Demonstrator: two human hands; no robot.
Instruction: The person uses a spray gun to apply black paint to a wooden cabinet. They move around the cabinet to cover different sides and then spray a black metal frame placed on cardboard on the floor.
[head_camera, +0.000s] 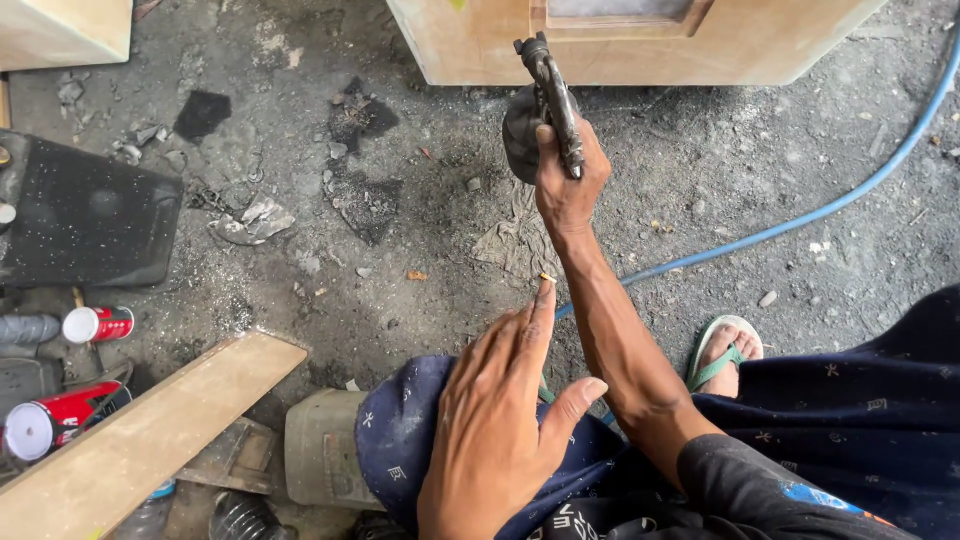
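Grimy concrete floor (420, 250) fills the view, dusted w/ grit, scraps and dark stains. Landmark = the pale wooden cabinet (640, 45) at the top edge; everything below is placed relative to it.

Well below the cabinet, toward you, your dark blue patterned shorts (860, 400) cover your knees. Far left of the cabinet sits a black speckled container (85, 215). Down-left of it, well apart, a long wooden plank (140, 440) lies at a slant, w/ a pale plastic tub (320, 450) just beside its near end. A blue hose (850, 195) runs from right of the cabinet, curving down toward your forearm.

Your left hand (500, 420) rests on your knee, well below the cabinet: fingers (540, 315) straight and close together, thumb spread off to the side, holding nothing.

Your right hand (565, 180) is stretched out just below the cabinet's front edge, fingers wrapped tight round the grip of a dark spray gun (550, 95); its nozzle end almost reaches the cabinet, touching or not, can't tell.

Your foot in a green flip-flop (725, 355) sits below-right of the cabinet. Two red-and-white spray cans (95, 325) lie far left, near the plank.
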